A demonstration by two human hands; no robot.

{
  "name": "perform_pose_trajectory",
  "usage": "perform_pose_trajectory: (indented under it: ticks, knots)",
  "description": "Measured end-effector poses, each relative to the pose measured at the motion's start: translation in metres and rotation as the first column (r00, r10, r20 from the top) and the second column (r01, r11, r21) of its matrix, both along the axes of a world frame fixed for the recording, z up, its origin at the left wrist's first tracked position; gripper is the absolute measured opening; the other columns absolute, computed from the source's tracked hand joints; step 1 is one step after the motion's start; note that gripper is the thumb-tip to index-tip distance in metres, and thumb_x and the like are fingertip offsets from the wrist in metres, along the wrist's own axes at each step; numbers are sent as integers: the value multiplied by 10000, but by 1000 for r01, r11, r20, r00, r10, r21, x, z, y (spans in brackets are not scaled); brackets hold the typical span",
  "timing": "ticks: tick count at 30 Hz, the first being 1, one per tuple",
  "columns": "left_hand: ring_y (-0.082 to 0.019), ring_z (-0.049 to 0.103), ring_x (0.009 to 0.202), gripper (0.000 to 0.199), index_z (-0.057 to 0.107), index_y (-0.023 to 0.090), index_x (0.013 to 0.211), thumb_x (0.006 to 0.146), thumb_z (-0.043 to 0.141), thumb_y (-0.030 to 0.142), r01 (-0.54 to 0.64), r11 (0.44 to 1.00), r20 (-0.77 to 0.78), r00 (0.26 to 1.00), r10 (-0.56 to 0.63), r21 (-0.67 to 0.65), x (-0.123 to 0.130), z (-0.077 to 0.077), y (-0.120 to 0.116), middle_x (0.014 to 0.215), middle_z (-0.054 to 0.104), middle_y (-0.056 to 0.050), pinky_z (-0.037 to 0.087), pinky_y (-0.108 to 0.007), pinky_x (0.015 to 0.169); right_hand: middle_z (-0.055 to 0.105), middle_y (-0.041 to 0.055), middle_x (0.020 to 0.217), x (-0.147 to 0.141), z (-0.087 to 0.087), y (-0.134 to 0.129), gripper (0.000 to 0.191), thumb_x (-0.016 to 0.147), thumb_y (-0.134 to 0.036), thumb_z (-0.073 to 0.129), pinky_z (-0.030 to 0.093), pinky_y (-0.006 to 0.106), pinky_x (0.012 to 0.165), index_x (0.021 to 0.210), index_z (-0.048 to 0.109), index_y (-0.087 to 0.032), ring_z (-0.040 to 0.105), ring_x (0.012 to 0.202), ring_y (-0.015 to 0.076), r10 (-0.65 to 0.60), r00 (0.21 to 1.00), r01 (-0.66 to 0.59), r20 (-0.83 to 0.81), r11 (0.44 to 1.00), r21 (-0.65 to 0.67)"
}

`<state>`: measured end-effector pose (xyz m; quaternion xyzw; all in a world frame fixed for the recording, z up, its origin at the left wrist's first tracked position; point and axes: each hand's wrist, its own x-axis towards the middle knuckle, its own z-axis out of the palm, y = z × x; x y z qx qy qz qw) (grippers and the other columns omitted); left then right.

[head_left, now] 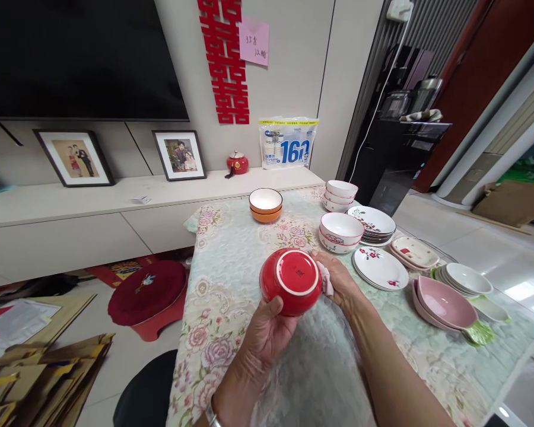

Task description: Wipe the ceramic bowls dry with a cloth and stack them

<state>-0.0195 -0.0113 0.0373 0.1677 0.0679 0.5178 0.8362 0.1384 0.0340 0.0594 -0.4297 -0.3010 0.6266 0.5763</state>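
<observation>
A red bowl [269,279] is held above the table, tilted so that its base with a white foot ring faces me. My left hand [271,332] grips it from below, thumb on the outer wall. At the bowl's right side my right hand [336,276] presses a pale cloth [326,279] against it; some of its fingers are hidden behind the bowl. Two stacked orange bowls [266,216] stand farther back. To the right are white bowls with red rims [342,228] and white flowered plates [380,268].
A floral tablecloth [218,332] covers the table. Pink leaf-shaped dishes [445,302], small white bowls [469,277] and patterned plates [371,220] crowd its right side. Beyond stands a low white cabinet [160,204] with a plastic pack [289,144]. A red stool [149,293] is at the left.
</observation>
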Motion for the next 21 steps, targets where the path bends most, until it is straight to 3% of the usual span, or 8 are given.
perform_pose_trajectory:
  ticks: [3,7,9,11,14,16,18,21]
  knots:
    - [-296,491,1310,799,450,271,1411,695,791,180,-48,998,-29,998,48,-34,1,-2,3,1348,612,-80,269,-492,1161,710,37,726,-1,-2,0,371,727,-515,711,487,282,569,840,672,-164,618,622,181,-198,938,168,283,978,126]
    - [-289,555,1240,751,494,213,1376,687,783,139,-116,990,-98,989,108,-83,3,-4,4,1253,670,-103,329,-482,1125,732,68,935,0,3,-5,421,815,-511,616,505,336,751,1054,691,-173,649,837,233,-517,641,311,568,851,424]
    - [-274,584,1201,670,548,179,1322,692,769,120,-133,988,-116,986,123,-83,4,-5,5,1220,684,-111,356,-459,1107,729,75,942,-5,7,-11,411,839,-484,600,505,356,785,1096,683,-174,654,852,244,-571,519,252,636,813,525]
    - [-249,614,1148,569,616,153,1234,687,768,110,-142,987,-127,983,131,-78,4,-5,6,1199,691,-110,383,-413,1085,724,86,969,-14,10,-18,369,873,-433,572,511,367,812,1120,675,-179,660,885,248,-556,461,69,691,799,597]
    - [-213,652,1051,427,693,135,1075,659,788,117,-154,983,-180,974,135,-98,3,-5,6,1119,718,-90,430,-338,1021,663,109,1214,-30,12,-25,342,931,-327,491,458,406,998,1209,640,-195,595,1146,253,-489,451,-295,747,708,641]
    - [-197,659,1010,388,709,140,1020,644,802,126,-160,982,-220,966,135,-102,3,-5,6,1072,727,-72,450,-308,975,604,102,1328,-36,11,-25,342,940,-284,477,373,440,1103,1235,629,-202,515,1270,245,-474,456,-403,753,645,649]
    - [-191,658,989,401,710,151,1012,626,815,125,-173,982,-238,959,151,-74,4,-6,6,1053,728,-62,459,-300,944,598,93,1343,-35,7,-20,331,940,-279,478,346,454,1127,1217,646,-211,507,1284,239,-466,487,-361,739,663,656]
    - [-199,659,958,426,709,148,1009,601,828,118,-178,984,-257,952,166,-25,6,-6,5,1015,735,-68,459,-319,930,644,74,1279,-27,-2,-9,314,936,-319,485,375,431,1103,1164,684,-236,555,1231,231,-395,618,-152,679,788,596]
